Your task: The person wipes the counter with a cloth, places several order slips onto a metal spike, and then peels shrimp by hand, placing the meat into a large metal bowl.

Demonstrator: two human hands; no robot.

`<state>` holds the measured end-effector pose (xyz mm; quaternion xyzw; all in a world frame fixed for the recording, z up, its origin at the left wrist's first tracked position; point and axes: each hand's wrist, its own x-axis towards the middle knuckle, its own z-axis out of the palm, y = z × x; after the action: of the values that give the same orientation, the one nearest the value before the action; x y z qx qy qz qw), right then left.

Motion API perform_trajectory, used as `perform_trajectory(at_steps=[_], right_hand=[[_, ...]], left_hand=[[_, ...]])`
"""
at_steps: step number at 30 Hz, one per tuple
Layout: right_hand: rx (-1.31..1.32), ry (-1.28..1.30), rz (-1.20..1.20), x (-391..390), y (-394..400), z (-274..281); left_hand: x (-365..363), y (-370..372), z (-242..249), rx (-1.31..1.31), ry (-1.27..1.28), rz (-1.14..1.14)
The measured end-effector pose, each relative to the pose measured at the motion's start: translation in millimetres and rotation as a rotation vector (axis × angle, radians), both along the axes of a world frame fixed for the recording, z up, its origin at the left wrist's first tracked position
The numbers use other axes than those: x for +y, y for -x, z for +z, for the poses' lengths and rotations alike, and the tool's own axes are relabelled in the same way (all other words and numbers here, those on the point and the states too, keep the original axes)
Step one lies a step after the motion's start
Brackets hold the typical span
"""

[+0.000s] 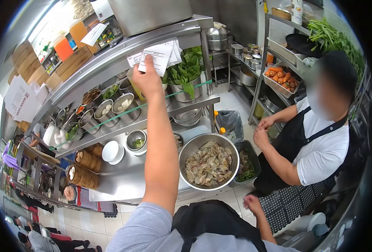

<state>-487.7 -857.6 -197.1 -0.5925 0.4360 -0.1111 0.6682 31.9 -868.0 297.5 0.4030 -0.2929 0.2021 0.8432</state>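
Raised to the rail of the steel shelf, my left hand (pixel 148 80) pinches a white printed order slip (pixel 155 58) between thumb and fingers. More paper slips (pixel 174 51) hang from the rail just behind it. My right hand (pixel 253 204) is low beside my body with its fingers curled in, and nothing shows in it. In front of me a large steel bowl (pixel 181 167) is heaped with raw shrimp (pixel 209 163); neither hand touches it. Below the slips stands a pot of leafy greens (pixel 186 74).
A co-worker in a black apron (pixel 293 138) stands at the right, hands together. Steel containers (pixel 123 103) of ingredients line the shelf. Bamboo steamers (pixel 84 176) and white bowls (pixel 111 151) stand on the counter (pixel 110 187). Bins (pixel 247 159) and a rack with carrots (pixel 281 76) are to the right.
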Motion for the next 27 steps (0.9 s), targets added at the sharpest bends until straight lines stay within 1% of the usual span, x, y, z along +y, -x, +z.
perform_trajectory(at_steps=[1, 2, 3, 4, 5, 6, 7, 8, 9, 10, 11, 13, 15, 16, 17, 19, 21, 22, 23, 24, 25, 27], right_hand=[[-0.175, 0.147, 0.128, -11.4, -33.4, 60.4], [-0.247, 0.188, 0.175, -14.2, -74.3, 155.8], [-0.411, 0.32, 0.229, -22.1, -105.5, 215.6], [-0.465, 0.531, 0.234, -27.6, -134.8, 273.5], [-0.549, 0.645, 0.222, -34.8, -160.6, 322.7], [-0.71, 0.747, 0.181, -41.0, -191.2, 365.8], [-0.756, 0.722, 0.118, -48.4, -219.6, 400.5], [-0.885, 0.798, 0.058, -63.3, -256.6, 429.1], [-0.94, 0.81, -0.001, -73.4, -288.7, 456.6], [-0.96, 0.784, -0.055, -83.8, -322.9, 477.4], [-0.868, 0.599, -0.052, -88.4, -348.4, 497.3], [-0.74, 0.376, 0.01, -95.4, -390.9, 517.7], [-0.985, 0.19, 0.122, -95.0, -426.9, 511.0], [-1.011, 0.236, 0.205, -60.4, -396.1, 529.0], [-1.083, 0.26, 0.142, -64.3, -424.5, 511.9], [-1.046, 0.318, 0.002, -22.0, -414.6, 508.4], [-1.073, 0.42, -0.086, -4.8, -420.7, 490.8], [-1.089, 0.241, -0.059, 0.9, -412.4, 489.2], [-1.151, 0.079, -0.028, -3.7, -413.9, 480.4], [-1.157, 0.024, -0.018, -5.8, -408.9, 474.0], [-1.163, -0.028, -0.011, -5.0, -404.5, 469.8], [-1.173, -0.063, -0.024, 2.7, -399.3, 465.0]], left_hand=[[-3.9, 4.6, -1.0, 0.001, 0.002, 0.001], [-8.2, 8.6, -1.9, 0.031, 0.036, -0.029], [-11.2, 12.7, -2.1, 0.061, 0.069, -0.062], [-16.3, 12.6, -5.7, 0.076, 0.109, -0.116], [-17.6, 16.2, -8.4, 0.078, 0.111, -0.125], [-18.8, 19.7, -9.2, 0.102, 0.15, -0.16], [-20.2, 22.0, -8.2, 0.121, 0.187, -0.196], [-20.0, 21.0, -7.5, 0.111, 0.207, -0.226], [-20.0, 18.8, -6.5, 0.1, 0.205, -0.24], [-19.6, 16.0, -5.6, 0.084, 0.207, -0.25], [-17.8, 14.7, -4.1, 0.069, 0.208, -0.259], [-8.5, 15.0, -3.0, 0.082, 0.177, -0.253], [6.7, 8.2, -11.8, -0.128, -0.198, 0.107], [20.4, 20.0, -10.8, -0.249, -0.299, 0.227], [32.4, 35.5, -11.4, -0.365, -0.399, 0.359], [43.9, 42.4, -22.6, -0.501, -0.475, 0.271], [56.3, 49.3, -34.7, -0.502, -0.599, 0.152], [66.9, 48.3, -35.3, -0.499, -0.596, 0.163], [75.2, 47.6, -34.8, -0.68, -0.753, 0.281], [82.9, 48.8, -33.0, -0.863, -0.909, 0.396], [90.3, 50.1, -29.9, -0.868, -0.905, 0.395], [101.6, 50.9, -24.4, -0.935, -0.82, 0.256]])
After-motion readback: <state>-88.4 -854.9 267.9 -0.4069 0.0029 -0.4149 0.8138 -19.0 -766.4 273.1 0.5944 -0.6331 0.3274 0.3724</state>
